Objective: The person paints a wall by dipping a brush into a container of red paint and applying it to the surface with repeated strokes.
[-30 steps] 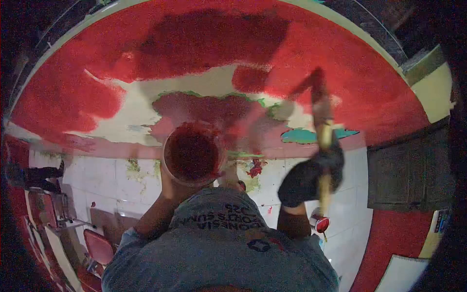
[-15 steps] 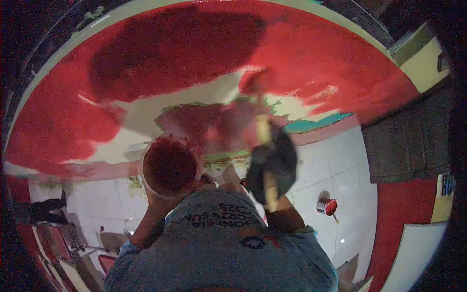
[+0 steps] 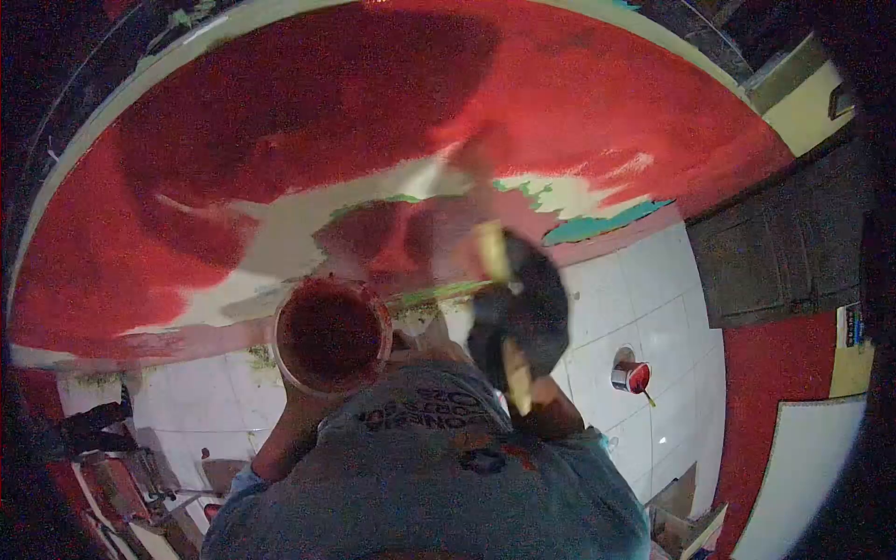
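Note:
My left hand (image 3: 301, 403) holds up a round paint bucket (image 3: 329, 338), dark red inside, in front of my chest. Most of that hand's fingers are hidden under and behind the bucket. My right hand (image 3: 534, 308), very dark and smeared by motion, apparently in a black glove, is closed around a paintbrush (image 3: 493, 250) with a yellowish handle. The brush's blurred head points up at the wall (image 3: 597, 103), which carries wet-looking red paint. Pale unpainted patches (image 3: 308, 210) and a teal patch (image 3: 611, 222) show between the red areas.
A small open can (image 3: 632, 376) with red paint and a stick or brush handle stands on the white tiled floor (image 3: 597, 322). Dark panelling (image 3: 784, 247) is at right. Chairs or furniture (image 3: 117, 485) sit at lower left. My shadow darkens the wall.
The view has shifted slightly, and the bucket appears a little lower and further right. My right hand and the brush stay near the same place, still blurred, with the brush tilted a bit more left.

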The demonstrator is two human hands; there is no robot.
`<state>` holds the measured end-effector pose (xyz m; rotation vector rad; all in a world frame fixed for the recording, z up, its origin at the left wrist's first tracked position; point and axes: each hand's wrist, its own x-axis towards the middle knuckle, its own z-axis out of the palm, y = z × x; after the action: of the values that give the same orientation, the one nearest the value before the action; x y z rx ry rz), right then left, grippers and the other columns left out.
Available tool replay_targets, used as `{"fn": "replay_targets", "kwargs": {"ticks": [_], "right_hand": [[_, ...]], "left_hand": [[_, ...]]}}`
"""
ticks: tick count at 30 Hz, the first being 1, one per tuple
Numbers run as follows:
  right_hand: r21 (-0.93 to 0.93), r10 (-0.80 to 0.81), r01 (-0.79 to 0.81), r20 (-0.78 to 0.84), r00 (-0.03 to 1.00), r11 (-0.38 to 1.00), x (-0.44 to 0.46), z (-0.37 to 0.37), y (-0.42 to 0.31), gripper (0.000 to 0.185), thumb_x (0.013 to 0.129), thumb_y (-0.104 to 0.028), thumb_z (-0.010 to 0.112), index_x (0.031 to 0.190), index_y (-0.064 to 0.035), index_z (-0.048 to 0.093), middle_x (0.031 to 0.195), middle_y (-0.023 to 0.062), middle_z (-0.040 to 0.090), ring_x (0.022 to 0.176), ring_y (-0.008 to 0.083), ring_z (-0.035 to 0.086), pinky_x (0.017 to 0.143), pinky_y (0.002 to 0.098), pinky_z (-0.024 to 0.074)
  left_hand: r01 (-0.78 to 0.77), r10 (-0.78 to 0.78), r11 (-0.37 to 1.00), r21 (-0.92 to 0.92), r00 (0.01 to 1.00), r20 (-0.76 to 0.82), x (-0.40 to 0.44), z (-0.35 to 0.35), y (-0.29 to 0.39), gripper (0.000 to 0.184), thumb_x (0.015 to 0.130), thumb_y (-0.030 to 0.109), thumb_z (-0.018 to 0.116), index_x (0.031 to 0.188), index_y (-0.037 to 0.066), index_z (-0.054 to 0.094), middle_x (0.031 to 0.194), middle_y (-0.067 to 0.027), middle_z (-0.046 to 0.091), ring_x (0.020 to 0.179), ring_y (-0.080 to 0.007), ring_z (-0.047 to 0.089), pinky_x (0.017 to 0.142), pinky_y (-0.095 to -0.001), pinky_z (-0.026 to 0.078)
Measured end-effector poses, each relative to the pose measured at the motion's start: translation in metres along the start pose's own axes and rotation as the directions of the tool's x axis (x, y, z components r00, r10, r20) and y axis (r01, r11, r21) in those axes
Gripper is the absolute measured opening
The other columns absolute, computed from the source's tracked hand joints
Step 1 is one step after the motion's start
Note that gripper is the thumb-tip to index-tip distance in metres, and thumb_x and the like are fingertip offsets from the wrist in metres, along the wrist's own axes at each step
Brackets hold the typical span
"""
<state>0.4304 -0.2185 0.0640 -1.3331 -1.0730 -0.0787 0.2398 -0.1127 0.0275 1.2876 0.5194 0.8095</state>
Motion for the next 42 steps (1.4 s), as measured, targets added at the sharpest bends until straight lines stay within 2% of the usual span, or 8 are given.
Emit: {"fn": "replay_targets", "kwargs": {"ticks": [12,14,21,28,29,30,33,42], "right_hand": [[-0.148,0.004,-0.038,-0.227,0.974,0.988,0.031,-0.005,-0.012,0.025,0.079,-0.018,0.049,0.093,0.0027,0.055,0.088,0.0116,0.056,0.079,0.0198,0.053,0.069,0.03,0.0409],[-0.481,0.036,-0.057,-0.053,0.998,0.875,0.033,-0.009,-0.024,0.028,0.08,-0.021,0.046,0.095,0.0013,0.055,0.086,0.0143,0.055,0.077,0.0233,0.054,0.068,0.031,0.0416],[-0.398,-0.164,0.128,-0.057,0.985,0.908,0.039,-0.019,0.004,0.022,0.08,-0.015,0.046,0.092,0.0013,0.055,0.08,0.0124,0.056,0.074,0.0204,0.053,0.065,0.0313,0.0408],[-0.199,0.029,-0.067,-0.188,0.982,0.978,0.038,-0.013,-0.007,0.012,0.072,-0.006,0.055,0.083,-0.0037,0.059,0.084,0.0144,0.058,0.079,0.0285,0.054,0.073,0.0352,0.0418],[-0.35,-0.342,0.306,-0.045,0.939,0.886,0.034,-0.012,0.016,0.023,0.081,-0.017,0.048,0.094,0.0012,0.055,0.085,0.014,0.056,0.078,0.0274,0.053,0.071,0.0333,0.041],[-0.361,-0.295,0.264,-0.033,0.955,0.894,0.03,-0.015,0.015,0.024,0.081,-0.018,0.048,0.094,0.001,0.055,0.086,0.0135,0.056,0.078,0.0266,0.053,0.072,0.0337,0.0409],[-0.276,-0.059,0.04,-0.06,0.996,0.96,0.027,-0.027,0.002,0.027,0.08,-0.021,0.05,0.094,0.0012,0.055,0.087,0.0124,0.056,0.081,0.0241,0.053,0.074,0.0336,0.0398],[-0.188,0.002,-0.117,-0.521,0.854,0.975,0.048,-0.055,0.02,0.015,0.08,-0.013,0.052,0.083,0.0019,0.055,0.079,0.0096,0.055,0.074,0.02,0.051,0.068,0.0313,0.0401]], "left_hand": [[-0.1,0.155,0.878,0.469,0.985,-0.081,-0.02,0.009,-0.005,0.089,0.047,0.016,0.08,0.12,0.009,0.03,0.115,-0.0086,0.045,0.105,-0.0205,0.046,0.09,-0.0381,0.038],[-0.035,0.045,0.998,0.058,0.984,-0.173,-0.025,0.013,-0.009,0.091,0.045,0.013,0.08,0.121,0.009,0.03,0.114,-0.0087,0.045,0.106,-0.0209,0.045,0.091,-0.0381,0.037],[-0.119,0.121,0.993,0.019,0.969,-0.215,-0.036,0.039,0.006,0.09,0.046,0.012,0.08,0.12,0.008,0.03,0.113,-0.0099,0.046,0.105,-0.0214,0.045,0.09,-0.0376,0.038],[-0.034,0.124,0.916,0.401,0.972,-0.201,-0.049,0.027,0.004,0.079,0.052,0.025,0.075,0.117,0.007,0.035,0.117,-0.0073,0.043,0.108,-0.0221,0.042,0.095,-0.0366,0.028],[-0.081,0.218,0.836,0.543,0.956,-0.194,-0.049,0.022,-0.001,0.091,0.044,0.021,0.082,0.118,0.006,0.032,0.114,-0.009,0.044,0.104,-0.0216,0.045,0.091,-0.036,0.037],[-0.088,0.226,0.834,0.545,0.955,-0.191,-0.05,0.018,-0.011,0.091,0.044,0.021,0.082,0.118,0.006,0.032,0.114,-0.009,0.044,0.104,-0.0216,0.045,0.091,-0.036,0.037],[0.013,0.011,0.998,0.065,0.932,-0.362,-0.048,0.013,-0.024,0.096,0.042,0.027,0.084,0.118,0.005,0.031,0.113,-0.0086,0.044,0.106,-0.021,0.044,0.091,-0.0346,0.036],[-0.095,0.232,0.699,0.708,0.968,-0.099,-0.041,0.019,-0.001,0.098,0.044,0.033,0.082,0.12,0.004,0.028,0.114,-0.0085,0.044,0.109,-0.0199,0.041,0.096,-0.0353,0.028]]}}
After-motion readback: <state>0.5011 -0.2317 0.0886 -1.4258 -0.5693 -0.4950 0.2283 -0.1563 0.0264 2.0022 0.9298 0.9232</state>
